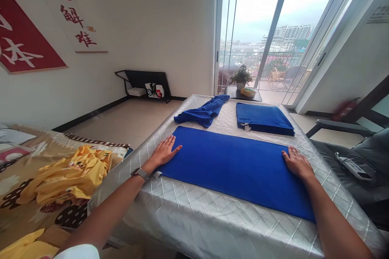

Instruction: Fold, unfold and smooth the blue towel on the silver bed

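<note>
A blue towel (231, 166) lies spread as a long flat rectangle across the silver quilted cover (194, 206). On its left end my left hand (165, 151) rests flat, fingers stretched out. My right hand (298, 162) lies palm down on the opposite end, its fingers extended. A small white tag (157, 175) sticks out at the near left corner. Beyond the towel, to the right, is a stack of folded blue towels (264, 117) with white tags at its edge. A crumpled blue cloth (203, 111) lies at the far left of the cover.
Left stands a bed (15, 178) with yellow clothes (75, 170) heaped on it. A grey chair (343, 158) at the right holds a power strip (355, 168). Behind the covered surface, a small table (257, 96) bears a potted plant (241, 77), near a sliding glass door (252, 16).
</note>
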### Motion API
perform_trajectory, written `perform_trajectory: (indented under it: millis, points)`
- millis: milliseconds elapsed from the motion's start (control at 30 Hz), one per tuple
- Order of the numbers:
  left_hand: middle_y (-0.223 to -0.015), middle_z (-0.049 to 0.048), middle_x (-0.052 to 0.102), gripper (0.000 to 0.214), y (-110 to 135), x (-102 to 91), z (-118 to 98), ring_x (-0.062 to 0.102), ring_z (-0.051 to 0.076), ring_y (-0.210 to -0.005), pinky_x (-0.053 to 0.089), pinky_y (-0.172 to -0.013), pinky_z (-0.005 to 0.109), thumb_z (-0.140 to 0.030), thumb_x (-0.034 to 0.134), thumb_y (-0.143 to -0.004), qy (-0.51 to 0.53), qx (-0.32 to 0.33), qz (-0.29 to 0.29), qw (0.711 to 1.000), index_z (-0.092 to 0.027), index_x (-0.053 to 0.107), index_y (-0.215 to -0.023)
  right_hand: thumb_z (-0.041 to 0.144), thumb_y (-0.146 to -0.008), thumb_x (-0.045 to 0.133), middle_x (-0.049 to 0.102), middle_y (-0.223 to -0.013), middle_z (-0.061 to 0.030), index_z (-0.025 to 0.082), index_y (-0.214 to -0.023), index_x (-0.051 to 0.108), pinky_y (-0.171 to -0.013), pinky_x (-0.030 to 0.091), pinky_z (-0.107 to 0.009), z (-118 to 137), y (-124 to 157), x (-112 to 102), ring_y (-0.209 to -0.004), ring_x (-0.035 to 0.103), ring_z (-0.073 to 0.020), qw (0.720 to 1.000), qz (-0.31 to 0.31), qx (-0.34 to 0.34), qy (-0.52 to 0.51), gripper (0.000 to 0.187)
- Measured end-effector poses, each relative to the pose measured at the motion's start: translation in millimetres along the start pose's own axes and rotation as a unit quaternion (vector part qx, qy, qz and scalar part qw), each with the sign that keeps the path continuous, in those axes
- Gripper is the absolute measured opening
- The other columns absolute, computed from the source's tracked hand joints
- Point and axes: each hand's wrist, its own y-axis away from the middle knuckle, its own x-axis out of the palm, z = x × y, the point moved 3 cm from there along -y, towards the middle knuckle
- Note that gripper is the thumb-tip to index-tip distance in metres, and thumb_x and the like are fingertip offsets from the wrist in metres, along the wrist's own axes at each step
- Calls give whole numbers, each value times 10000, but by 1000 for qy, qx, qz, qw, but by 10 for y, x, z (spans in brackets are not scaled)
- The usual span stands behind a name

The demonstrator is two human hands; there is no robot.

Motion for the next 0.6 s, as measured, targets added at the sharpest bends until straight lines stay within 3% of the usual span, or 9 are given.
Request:
perform_trajectory:
  millis: [67, 167, 267, 333, 400, 600]
  points:
    - [-1678, 149, 188, 920, 31, 20, 103, 146, 249, -1561, 123, -1268, 427, -726, 139, -974, -1, -6, -10, 1000, -60, 217, -1604, 537, -983, 90, 239, -1673, -158, 2, -1593, 248, -1259, 155, -450, 8, 6, -12, -1550, 185, -272, 1000, 5, 6, 3, 826]
    - [-1677, 158, 192, 930, 36, 43, 88, 157, 248, -1559, 126, -1267, 414, -735, 149, -970, 2, -9, -21, 1000, -57, 223, -1601, 510, -984, 118, 232, -1676, -152, 6, -1594, 250, -1261, 137, -470, 26, 30, -49, -1546, 195, -290, 1000, 5, 20, 6, 803]
    - [-1679, 157, 183, 933, 23, 52, 45, 160, 252, -1558, 127, -1266, 414, -742, 141, -967, 8, -10, -24, 1000, -64, 223, -1603, 446, -985, 145, 285, -1646, -207, -17, -1573, 299, -1246, 130, -550, 101, 101, -140, -1534, 212, -346, 996, -46, 78, 9, 763]
    - [-1676, 161, 193, 936, 17, 56, 45, 164, 258, -1557, 132, -1266, 421, -742, 135, -967, 13, -10, -26, 1000, -61, 228, -1601, 398, -991, 144, 315, -1622, -246, -41, -1554, 324, -1236, 129, -571, 293, 201, -212, -1532, 212, -360, 992, -87, 94, 16, 736]
    - [-1671, 167, 212, 933, 11, 65, 59, 175, 269, -1555, 147, -1263, 437, -740, 144, -969, 16, -7, -31, 999, -59, 237, -1599, 374, -1005, 142, 312, -1625, -240, -51, -1547, 332, -1243, 132, -535, 659, 344, -250, -1537, 205, -338, 995, -87, 50, 25, 714]
    - [-1662, 169, 237, 878, -6, 115, 105, 206, 282, -1546, 186, -1253, 469, -703, 189, -987, 16, 3, -50, 999, -75, 259, -1596, 486, -1040, 126, 201, -1682, -98, 72, -1606, 257, -1267, 106, -416, 2132, 934, -99, -1561, 132, -221, 984, 19, -179, 10, 714]
